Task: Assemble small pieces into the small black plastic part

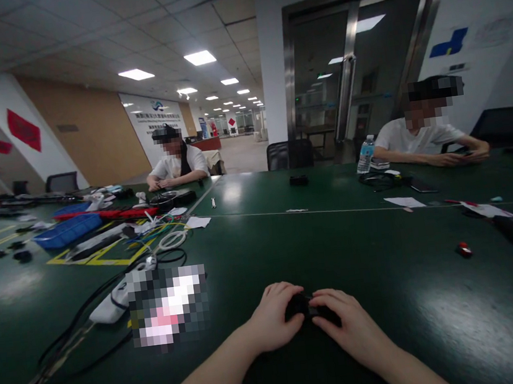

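Note:
A small black object [312, 311] sits between my hands, low in the middle of the view near the front of the dark green table [367, 253]. My left hand [274, 317] is closed around its left end, thumb toward me and fingers on the far side. On its right end, my right hand [347, 318] is closed in a pinch with thumb and fingers. My fingers cover much of the object and it is dark, so its kind cannot be made out.
Left of my hands lie a blurred-out bright screen [183, 297], a white power strip [111, 303], cables and a blue tray [68, 230]. Two persons sit across the table. A water bottle [365, 157] stands back right; a red-and-silver piece [464, 249] lies nearer.

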Motion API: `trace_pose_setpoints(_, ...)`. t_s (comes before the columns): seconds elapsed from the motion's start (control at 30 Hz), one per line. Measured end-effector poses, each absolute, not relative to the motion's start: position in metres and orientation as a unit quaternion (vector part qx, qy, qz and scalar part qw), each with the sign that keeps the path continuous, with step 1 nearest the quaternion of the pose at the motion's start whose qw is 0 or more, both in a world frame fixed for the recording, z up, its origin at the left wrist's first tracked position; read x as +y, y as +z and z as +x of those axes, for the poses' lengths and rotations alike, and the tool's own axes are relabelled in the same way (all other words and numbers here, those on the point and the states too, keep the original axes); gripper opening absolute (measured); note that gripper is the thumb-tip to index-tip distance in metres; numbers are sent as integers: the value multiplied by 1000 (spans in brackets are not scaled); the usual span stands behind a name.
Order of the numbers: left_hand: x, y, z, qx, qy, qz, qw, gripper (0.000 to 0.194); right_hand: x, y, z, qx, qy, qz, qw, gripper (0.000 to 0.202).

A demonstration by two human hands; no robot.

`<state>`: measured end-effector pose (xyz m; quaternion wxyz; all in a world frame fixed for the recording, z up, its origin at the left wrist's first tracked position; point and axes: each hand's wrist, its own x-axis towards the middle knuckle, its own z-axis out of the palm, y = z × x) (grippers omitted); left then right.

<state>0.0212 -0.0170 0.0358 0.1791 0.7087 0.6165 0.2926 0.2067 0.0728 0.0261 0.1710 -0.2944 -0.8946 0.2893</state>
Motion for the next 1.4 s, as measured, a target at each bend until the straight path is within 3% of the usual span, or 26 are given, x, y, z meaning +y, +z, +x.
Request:
trace_pose_setpoints(0.63,-16,34,19,619,288,709,179,41,79,34,213,-827,384,-328,246,25)
trace_pose_setpoints(1.13,-15,34,19,618,284,708,189,41,86,46,219,-543,656,-361,381,47)
trace_pose_setpoints(1.4,-16,36,19,618,283,706,196,41,85,54,220,-416,739,-362,386,42)
